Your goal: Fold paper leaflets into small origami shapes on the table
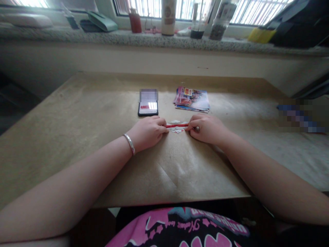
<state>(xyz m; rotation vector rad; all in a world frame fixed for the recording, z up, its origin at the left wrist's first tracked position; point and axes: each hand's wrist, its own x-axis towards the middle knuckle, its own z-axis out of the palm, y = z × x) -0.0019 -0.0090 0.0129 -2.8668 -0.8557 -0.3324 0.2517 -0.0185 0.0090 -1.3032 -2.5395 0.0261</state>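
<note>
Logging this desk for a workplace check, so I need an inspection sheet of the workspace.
Surface: creased brown kraft paper covering the desk.
Job's things: folded red-and-white paper strip, at the middle of the paper.
Clutter: smartphone and stack of printed leaflets beyond the hands; blurred item at right, unidentifiable.
Hands: left hand, wearing a silver bangle, and right hand pinch opposite ends of the strip.
Cables: nothing seen.
Surroundings: granite windowsill holding a tall bottle and red container, below a barred window.

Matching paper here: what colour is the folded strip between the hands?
Red and white; the folded paper strip shows best in the head view.
</note>
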